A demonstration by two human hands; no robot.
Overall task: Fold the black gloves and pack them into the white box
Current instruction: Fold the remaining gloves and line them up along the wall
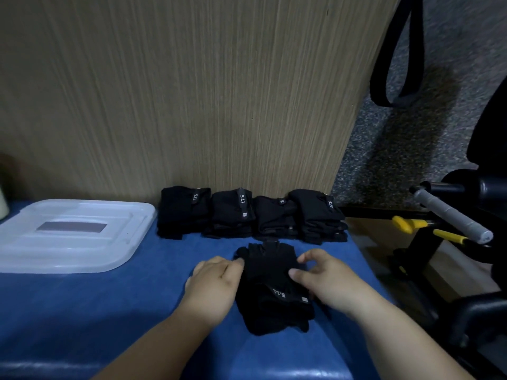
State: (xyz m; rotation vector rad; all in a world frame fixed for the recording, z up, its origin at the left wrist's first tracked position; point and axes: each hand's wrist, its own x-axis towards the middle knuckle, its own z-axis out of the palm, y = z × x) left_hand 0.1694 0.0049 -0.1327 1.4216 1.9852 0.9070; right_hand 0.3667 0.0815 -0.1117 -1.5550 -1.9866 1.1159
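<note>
A pair of black gloves (pixel 270 286) lies flat on the blue surface (pixel 109 305), fingers pointing away from me, a white logo strap near the cuff. My left hand (pixel 216 283) grips the gloves' left edge near the fingers. My right hand (pixel 326 278) pinches the right edge, thumb and fingers curled on the fabric. Behind them, several folded black glove bundles (pixel 251 213) stand in a row against the wooden panel. The white box (pixel 74 234) sits at the left with its translucent lid on.
A wooden panel (pixel 192 91) rises right behind the glove row. To the right, past the blue surface's edge, stand black exercise equipment with a grey-taped handle (pixel 450 215), yellow-tipped parts (pixel 408 223) and a hanging black strap (pixel 395 64).
</note>
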